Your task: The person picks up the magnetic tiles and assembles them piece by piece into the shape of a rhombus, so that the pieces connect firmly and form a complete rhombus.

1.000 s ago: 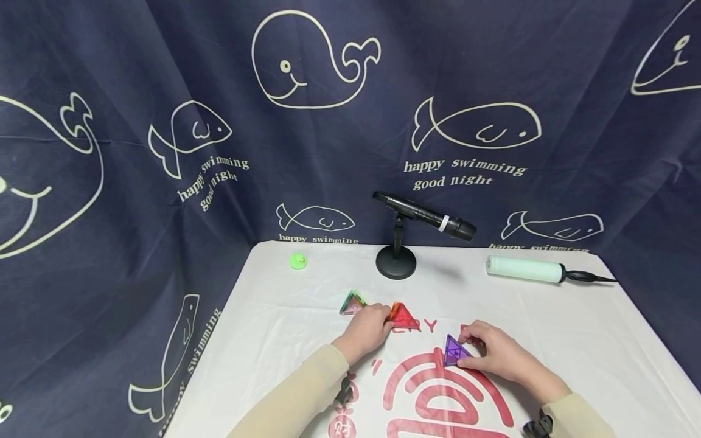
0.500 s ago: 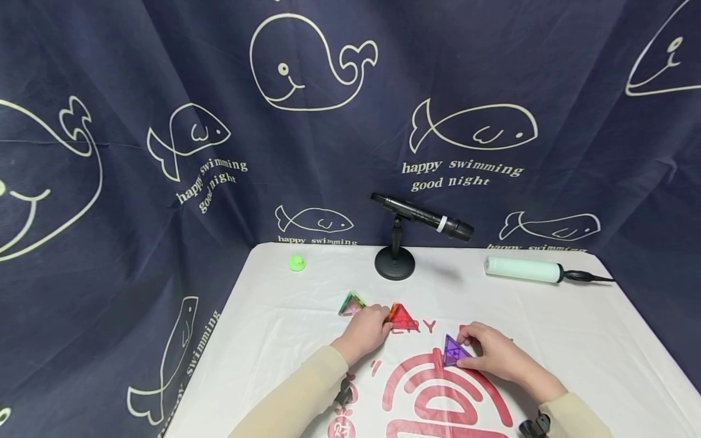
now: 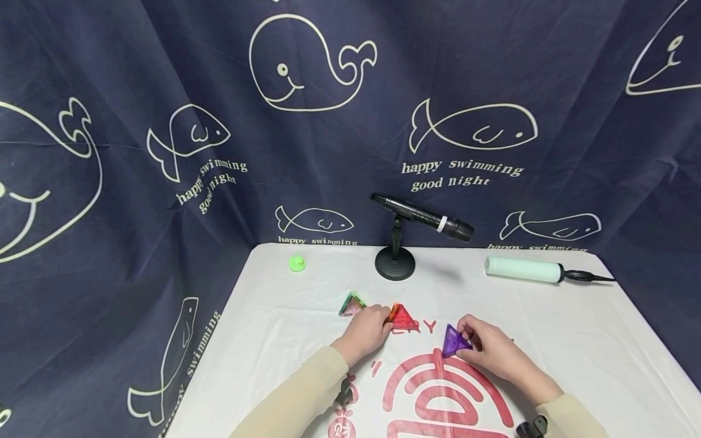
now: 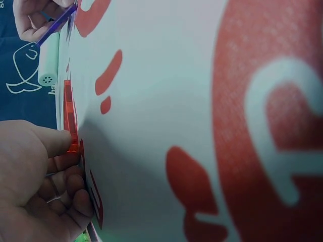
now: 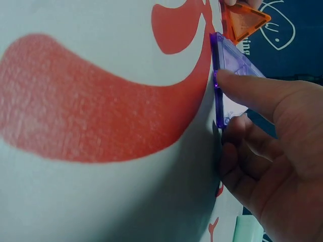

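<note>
Thumb and fingers of my left hand (image 3: 364, 330) pinch an orange triangular magnetic tile (image 5: 248, 21), which stands on edge against a red triangular tile (image 3: 403, 318) lying on the table. To the right, my right hand (image 3: 495, 348) pinches a purple triangular magnetic tile (image 3: 454, 342) between thumb and fingers, its point tilted upward, close over the printed cloth. In the right wrist view the thumb presses the purple tile's near edge. Just left of my left hand is a group of green and pinkish triangular tiles (image 3: 350, 303), partly hidden by that hand.
A black microphone on a stand (image 3: 395, 263) is at the table's back middle. A small green rubber duck (image 3: 297, 263) sits at back left, and a mint hand pump (image 3: 523, 269) lies at back right. Dark printed curtain (image 3: 328, 152) hangs behind.
My right hand has shifted slightly away from me, and the purple tile has moved up and tilted with it. The left hand keeps its place at the orange and red tiles.
</note>
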### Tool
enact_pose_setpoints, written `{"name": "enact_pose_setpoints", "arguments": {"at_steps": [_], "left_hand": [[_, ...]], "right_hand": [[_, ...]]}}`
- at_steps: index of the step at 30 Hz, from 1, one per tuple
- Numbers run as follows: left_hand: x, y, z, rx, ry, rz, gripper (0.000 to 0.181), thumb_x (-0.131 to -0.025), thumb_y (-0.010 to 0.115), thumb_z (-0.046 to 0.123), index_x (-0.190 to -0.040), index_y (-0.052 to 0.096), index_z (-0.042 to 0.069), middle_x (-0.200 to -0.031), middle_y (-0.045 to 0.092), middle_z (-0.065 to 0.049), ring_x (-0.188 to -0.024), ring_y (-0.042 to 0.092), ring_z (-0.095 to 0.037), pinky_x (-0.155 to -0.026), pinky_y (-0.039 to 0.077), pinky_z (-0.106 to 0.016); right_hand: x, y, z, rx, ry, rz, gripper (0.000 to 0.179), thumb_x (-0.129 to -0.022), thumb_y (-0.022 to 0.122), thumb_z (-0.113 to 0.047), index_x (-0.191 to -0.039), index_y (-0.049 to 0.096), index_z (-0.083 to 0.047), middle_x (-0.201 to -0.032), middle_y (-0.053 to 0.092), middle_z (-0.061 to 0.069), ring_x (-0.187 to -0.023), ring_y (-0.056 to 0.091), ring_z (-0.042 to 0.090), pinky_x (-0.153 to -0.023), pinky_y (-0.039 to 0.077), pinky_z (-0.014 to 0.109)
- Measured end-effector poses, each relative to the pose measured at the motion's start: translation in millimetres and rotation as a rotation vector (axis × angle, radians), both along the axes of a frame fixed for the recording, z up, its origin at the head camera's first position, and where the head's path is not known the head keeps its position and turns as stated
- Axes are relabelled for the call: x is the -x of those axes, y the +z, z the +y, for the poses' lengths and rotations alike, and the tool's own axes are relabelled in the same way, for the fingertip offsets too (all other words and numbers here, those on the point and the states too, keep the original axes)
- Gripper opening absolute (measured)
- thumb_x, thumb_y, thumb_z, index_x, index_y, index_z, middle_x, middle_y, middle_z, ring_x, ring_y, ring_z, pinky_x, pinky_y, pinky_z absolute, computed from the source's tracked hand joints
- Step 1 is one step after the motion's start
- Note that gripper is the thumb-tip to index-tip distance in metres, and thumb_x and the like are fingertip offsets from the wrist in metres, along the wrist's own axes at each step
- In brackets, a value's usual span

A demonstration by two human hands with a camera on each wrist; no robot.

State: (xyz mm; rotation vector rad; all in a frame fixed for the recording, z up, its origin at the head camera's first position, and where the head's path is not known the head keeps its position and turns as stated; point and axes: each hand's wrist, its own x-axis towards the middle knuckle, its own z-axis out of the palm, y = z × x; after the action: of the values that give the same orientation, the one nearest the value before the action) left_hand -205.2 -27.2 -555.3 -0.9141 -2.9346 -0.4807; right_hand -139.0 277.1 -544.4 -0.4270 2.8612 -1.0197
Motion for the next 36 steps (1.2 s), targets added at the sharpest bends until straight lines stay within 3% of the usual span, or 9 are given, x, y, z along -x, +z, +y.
{"name": "enact_pose_setpoints", "arguments": {"at_steps": [6,11,22,28,36], "left_hand": [[0.0,-0.3,0.1,0.008,0.007,-0.007,0.012,-0.099,0.072,0.022,-0.097,0.066,0.012,-0.081,0.059,0.002,-0.079,0.066,-0.017,-0.072,0.053,-0.032],[0.1,-0.9,-0.7,0.014,0.002,0.000,0.012,-0.099,0.072,0.022,-0.096,0.066,0.012,-0.081,0.058,0.002,-0.078,0.065,-0.016,-0.071,0.053,-0.032],[1.0,0.2,0.3,0.009,-0.008,0.010,0.013,-0.099,0.072,0.021,-0.093,0.064,0.013,-0.080,0.058,0.002,-0.077,0.064,-0.016,-0.071,0.052,-0.032],[0.6,-0.7,-0.3,0.011,-0.009,0.033,0.013,-0.099,0.072,0.022,-0.093,0.065,0.013,-0.080,0.059,0.002,-0.080,0.066,-0.017,-0.072,0.053,-0.032],[1.8,-2.8,-0.8,0.009,-0.007,0.013,0.012,-0.099,0.072,0.022,-0.094,0.066,0.013,-0.080,0.058,0.003,-0.076,0.063,-0.015,-0.070,0.052,-0.032]], "right_hand": [[1.1,-2.1,-4,-0.015,-0.065,0.053,0.035,-0.086,0.083,-0.003,-0.113,0.062,-0.008,-0.086,0.054,-0.003,-0.074,0.049,0.011,-0.063,0.042,0.028],[1.7,-2.3,-10,-0.053,-0.101,0.087,0.022,-0.088,0.078,-0.004,-0.108,0.071,-0.001,-0.083,0.056,-0.005,-0.072,0.050,0.010,-0.061,0.044,0.028],[5.7,3.1,-26,-0.107,-0.133,0.060,0.010,-0.092,0.078,-0.010,-0.101,0.077,-0.005,-0.080,0.063,-0.005,-0.072,0.053,0.012,-0.066,0.048,0.033],[9.1,2.7,-34,-0.124,-0.144,0.099,0.009,-0.092,0.080,-0.013,-0.098,0.079,-0.007,-0.080,0.067,-0.004,-0.071,0.055,0.012,-0.069,0.051,0.039],[11.8,-0.5,-47,-0.108,-0.148,0.116,0.010,-0.090,0.083,-0.013,-0.097,0.081,-0.006,-0.085,0.072,0.002,-0.074,0.060,0.015,-0.073,0.054,0.043]]}}
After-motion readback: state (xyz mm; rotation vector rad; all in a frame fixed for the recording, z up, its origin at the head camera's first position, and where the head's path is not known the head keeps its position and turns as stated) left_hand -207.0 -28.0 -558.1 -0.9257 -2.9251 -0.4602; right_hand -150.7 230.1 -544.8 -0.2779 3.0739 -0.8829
